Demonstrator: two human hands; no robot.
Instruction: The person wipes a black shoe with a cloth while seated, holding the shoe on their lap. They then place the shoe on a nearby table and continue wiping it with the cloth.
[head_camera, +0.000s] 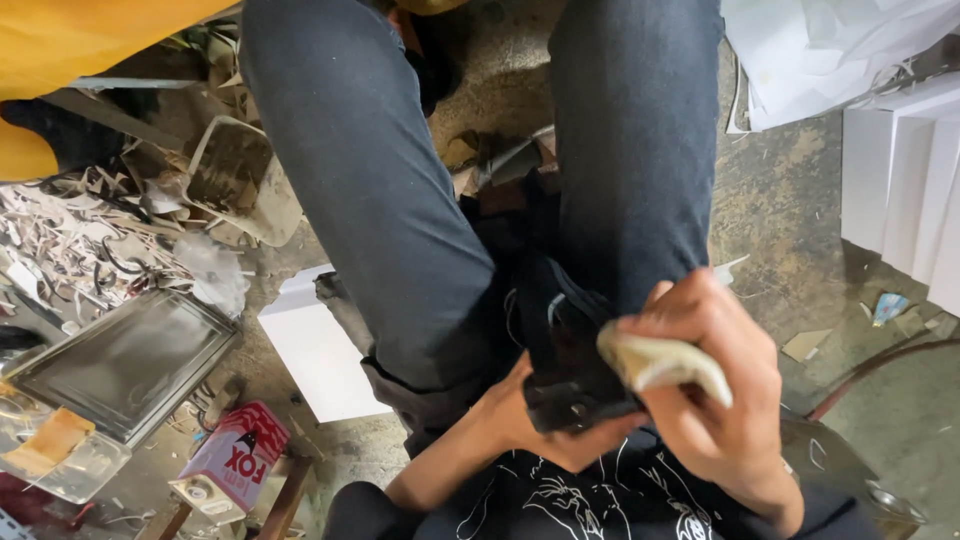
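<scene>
A dirty concrete floor runs under everything, littered with scraps and dust. At far left a heap of offcuts lies beside a dark metal tray, with a clear plastic box just below it. A red and white carton stands near the bottom edge, and a white board lies flat on the floor next to it. A worn scoop sits further up, near the left knee.

The person's legs in dark trousers fill the middle. Between the thighs, close to the body, the left hand is curled from below around a small black part, fingers closed on it. The right hand is closed around a cream cloth, pressing it against the top of the black part. Stacked white panels and white sheets stand at the far right.
</scene>
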